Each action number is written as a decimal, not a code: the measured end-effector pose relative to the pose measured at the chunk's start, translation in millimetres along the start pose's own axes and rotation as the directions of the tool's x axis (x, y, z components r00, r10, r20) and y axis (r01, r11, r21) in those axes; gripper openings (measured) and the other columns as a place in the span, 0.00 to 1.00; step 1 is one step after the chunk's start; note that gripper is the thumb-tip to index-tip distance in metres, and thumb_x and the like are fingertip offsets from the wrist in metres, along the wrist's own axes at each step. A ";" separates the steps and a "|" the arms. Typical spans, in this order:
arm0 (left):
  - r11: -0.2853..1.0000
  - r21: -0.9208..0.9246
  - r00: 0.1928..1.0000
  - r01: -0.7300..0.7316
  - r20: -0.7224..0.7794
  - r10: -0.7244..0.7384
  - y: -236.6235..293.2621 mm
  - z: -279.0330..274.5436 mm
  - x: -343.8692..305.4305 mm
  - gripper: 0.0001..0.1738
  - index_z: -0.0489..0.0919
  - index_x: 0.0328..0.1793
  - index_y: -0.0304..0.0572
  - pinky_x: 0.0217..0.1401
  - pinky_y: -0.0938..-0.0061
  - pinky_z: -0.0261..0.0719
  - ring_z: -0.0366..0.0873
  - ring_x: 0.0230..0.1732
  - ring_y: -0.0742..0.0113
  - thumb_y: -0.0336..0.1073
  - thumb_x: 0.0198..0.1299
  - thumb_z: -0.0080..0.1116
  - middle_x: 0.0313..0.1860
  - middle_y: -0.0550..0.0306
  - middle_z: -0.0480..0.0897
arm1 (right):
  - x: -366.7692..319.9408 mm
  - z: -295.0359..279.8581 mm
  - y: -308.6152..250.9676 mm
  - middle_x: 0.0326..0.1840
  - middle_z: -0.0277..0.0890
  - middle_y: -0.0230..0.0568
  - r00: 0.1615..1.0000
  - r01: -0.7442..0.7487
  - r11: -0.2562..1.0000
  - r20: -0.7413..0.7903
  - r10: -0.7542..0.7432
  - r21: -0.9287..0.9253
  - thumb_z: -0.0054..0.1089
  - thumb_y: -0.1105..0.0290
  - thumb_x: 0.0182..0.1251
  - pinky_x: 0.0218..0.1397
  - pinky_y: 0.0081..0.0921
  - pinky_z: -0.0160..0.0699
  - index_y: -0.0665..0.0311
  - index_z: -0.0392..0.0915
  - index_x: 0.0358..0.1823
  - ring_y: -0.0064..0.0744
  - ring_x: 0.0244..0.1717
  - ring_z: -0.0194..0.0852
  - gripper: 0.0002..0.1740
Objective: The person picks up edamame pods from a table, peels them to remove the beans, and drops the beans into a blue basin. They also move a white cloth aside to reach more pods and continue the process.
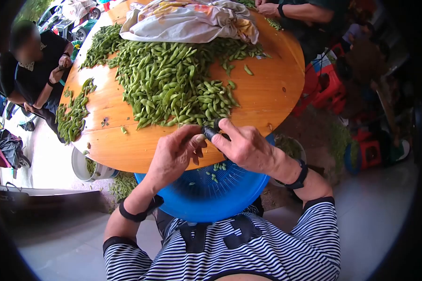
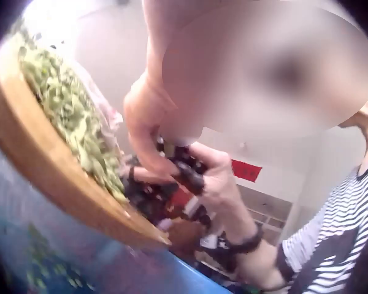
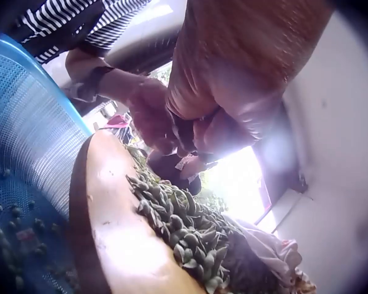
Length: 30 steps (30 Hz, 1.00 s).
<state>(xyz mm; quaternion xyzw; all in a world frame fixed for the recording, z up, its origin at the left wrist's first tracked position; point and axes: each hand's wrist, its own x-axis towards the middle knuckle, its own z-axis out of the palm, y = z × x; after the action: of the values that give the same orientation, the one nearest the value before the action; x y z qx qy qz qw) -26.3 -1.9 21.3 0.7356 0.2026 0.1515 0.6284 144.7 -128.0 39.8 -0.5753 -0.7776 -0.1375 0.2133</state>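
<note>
Over the table's near edge, my left hand [image 1: 173,152] and right hand [image 1: 248,147] meet at the fingertips. Black covers [image 1: 210,133] wrap the right thumb and forefinger. Between the fingertips a bit of green shows in the left wrist view, a soybean pod pinched by both hands and mostly hidden by the fingers. A big heap of green soybean pods [image 1: 169,84] lies just beyond my hands on the wooden table [image 1: 126,152]. Below them, a blue plastic basket [image 1: 197,206] sits against my lap, with several shelled beans [image 1: 214,178] inside.
A stained pale cloth [image 1: 183,23] covers the heap's far side. Smaller pod piles [image 1: 75,114] lie at the left. One person [image 1: 37,70] sits at the left; another person's hands [image 1: 268,9] work at the far right. A white bucket [image 1: 79,166] and red stools [image 1: 326,89] stand around the table.
</note>
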 end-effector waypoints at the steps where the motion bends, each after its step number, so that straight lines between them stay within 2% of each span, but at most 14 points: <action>1: 0.986 -0.165 0.999 0.030 0.021 -0.027 -0.5 0.5 2.4 0.15 0.73 0.57 0.30 0.31 0.79 0.79 0.80 0.31 0.73 0.33 0.71 0.52 0.36 0.55 0.81 | -0.9 -0.7 -1.0 0.36 0.69 0.50 1.000 0.026 1.000 -0.016 -0.026 -0.014 0.59 0.78 0.55 0.20 0.26 0.80 0.73 0.77 0.36 0.39 0.24 0.78 0.08; 2: 0.943 -0.326 0.998 0.064 0.044 -0.052 -0.9 0.6 4.2 0.12 0.75 0.54 0.30 0.29 0.79 0.79 0.79 0.29 0.74 0.32 0.71 0.52 0.32 0.56 0.81 | -2.3 -1.5 -1.9 0.36 0.69 0.50 1.000 0.025 1.000 -0.015 -0.025 -0.007 0.59 0.78 0.55 0.20 0.26 0.80 0.73 0.77 0.36 0.39 0.24 0.78 0.08; 6: 0.887 -0.421 0.976 0.188 0.177 -0.123 2.1 -6.3 6.8 0.12 0.78 0.48 0.33 0.32 0.78 0.78 0.78 0.30 0.73 0.35 0.67 0.58 0.32 0.57 0.81 | -3.1 -5.9 -7.2 0.35 0.68 0.48 0.988 -0.140 0.987 -0.056 0.145 0.085 0.61 0.77 0.56 0.22 0.29 0.79 0.72 0.77 0.41 0.37 0.27 0.78 0.10; 8: 0.892 -0.432 0.988 0.135 0.126 -0.088 -1.2 -2.2 8.5 0.11 0.80 0.45 0.34 0.32 0.79 0.76 0.77 0.28 0.74 0.36 0.66 0.60 0.31 0.58 0.81 | 1.9 -7.2 -13.1 0.34 0.67 0.48 0.814 -0.493 0.743 -0.062 0.578 0.453 0.61 0.77 0.59 0.23 0.27 0.76 0.72 0.77 0.42 0.35 0.26 0.77 0.10; 9: 0.875 -0.467 0.991 0.129 0.080 -0.104 0.0 -0.5 9.5 0.10 0.80 0.44 0.34 0.32 0.78 0.76 0.77 0.28 0.74 0.36 0.66 0.60 0.30 0.58 0.81 | -3.3 0.5 -2.3 0.29 0.69 0.39 0.863 -0.398 0.786 -0.098 0.496 0.473 0.60 0.75 0.62 0.23 0.20 0.70 0.71 0.77 0.43 0.24 0.21 0.72 0.10; 10: 0.857 -0.501 0.992 0.124 0.039 -0.121 0.5 -0.3 10.1 0.10 0.80 0.44 0.34 0.33 0.78 0.76 0.76 0.28 0.74 0.35 0.65 0.61 0.30 0.58 0.80 | -11.1 2.4 -3.3 0.29 0.69 0.39 0.863 -0.397 0.783 -0.096 0.497 0.479 0.60 0.75 0.62 0.23 0.20 0.70 0.71 0.77 0.43 0.24 0.21 0.72 0.10; 12: 0.840 -0.520 0.988 0.155 0.059 -0.146 -0.4 -1.1 10.8 0.09 0.80 0.43 0.34 0.30 0.79 0.76 0.77 0.27 0.74 0.34 0.65 0.61 0.30 0.59 0.81 | -20.3 0.0 -13.4 0.22 0.68 0.28 0.651 -0.563 -0.002 0.445 0.614 0.826 0.59 0.74 0.63 0.22 0.14 0.64 0.71 0.77 0.44 0.14 0.20 0.66 0.10; 13: 0.853 -0.497 0.988 0.157 0.079 -0.136 -1.4 0.0 10.6 0.08 0.81 0.43 0.35 0.29 0.79 0.76 0.78 0.27 0.74 0.33 0.65 0.61 0.29 0.59 0.81 | -21.3 1.7 -16.5 0.19 0.65 0.21 0.652 -0.487 -0.119 0.451 0.610 0.865 0.60 0.72 0.64 0.22 0.12 0.63 0.71 0.78 0.43 0.08 0.20 0.62 0.10; 16: 0.859 -0.487 0.987 0.160 0.099 -0.128 -4.8 7.5 10.0 0.06 0.81 0.43 0.35 0.25 0.80 0.76 0.79 0.25 0.74 0.30 0.64 0.62 0.27 0.59 0.81 | -19.1 0.5 -22.8 0.20 0.66 0.22 0.626 -0.404 -0.267 0.477 0.617 0.875 0.60 0.72 0.64 0.22 0.11 0.62 0.71 0.78 0.39 0.09 0.21 0.62 0.08; 20: 0.888 -0.436 0.990 0.144 0.074 -0.124 -8.9 15.2 8.7 0.04 0.80 0.42 0.34 0.26 0.81 0.76 0.78 0.25 0.76 0.28 0.63 0.62 0.26 0.60 0.80 | -27.2 7.8 -19.9 0.21 0.65 0.22 0.680 -0.364 -0.239 0.432 0.592 0.900 0.57 0.71 0.66 0.21 0.11 0.61 0.70 0.77 0.37 0.09 0.21 0.61 0.08; 22: 0.915 -0.389 0.994 0.112 0.029 -0.109 -8.6 19.0 7.4 0.03 0.80 0.39 0.35 0.25 0.82 0.74 0.78 0.25 0.75 0.28 0.63 0.62 0.25 0.60 0.80 | -27.4 7.5 -19.7 0.21 0.65 0.23 0.654 -0.439 -0.163 0.439 0.617 0.884 0.64 0.58 0.66 0.21 0.11 0.60 0.70 0.75 0.38 0.09 0.21 0.60 0.19; 26: 0.853 -0.500 0.986 0.149 0.146 -0.086 -14.8 18.4 8.3 0.04 0.79 0.39 0.37 0.21 0.82 0.70 0.77 0.23 0.73 0.29 0.63 0.61 0.26 0.56 0.81 | -34.9 8.9 -15.3 0.21 0.64 0.23 0.670 -0.359 -0.244 0.431 0.604 0.901 0.65 0.50 0.65 0.21 0.10 0.58 0.72 0.76 0.42 0.09 0.20 0.59 0.27; 28: 0.501 -0.791 0.933 0.352 0.339 -0.119 -22.1 23.3 5.3 0.04 0.79 0.41 0.37 0.21 0.82 0.70 0.77 0.22 0.72 0.29 0.64 0.61 0.29 0.52 0.83 | -39.5 8.6 -11.5 0.21 0.63 0.24 0.754 -0.228 -0.451 0.450 0.478 0.863 0.64 0.52 0.66 0.21 0.10 0.56 0.75 0.76 0.45 0.09 0.20 0.58 0.27; 30: 0.404 -0.847 0.927 0.346 0.375 -0.007 -33.4 30.7 4.0 0.06 0.79 0.44 0.37 0.19 0.80 0.69 0.77 0.22 0.70 0.30 0.64 0.60 0.32 0.48 0.84 | -39.8 4.8 -11.9 0.21 0.63 0.23 0.751 -0.208 -0.523 0.478 0.457 0.827 0.61 0.56 0.68 0.21 0.09 0.56 0.76 0.76 0.46 0.09 0.20 0.58 0.25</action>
<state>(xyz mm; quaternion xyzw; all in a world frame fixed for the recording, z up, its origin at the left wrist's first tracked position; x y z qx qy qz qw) -11.7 -22.2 -16.8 0.2713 0.0651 0.0492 0.9590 142.3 -162.7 16.5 -0.3638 -0.2705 0.5860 0.6717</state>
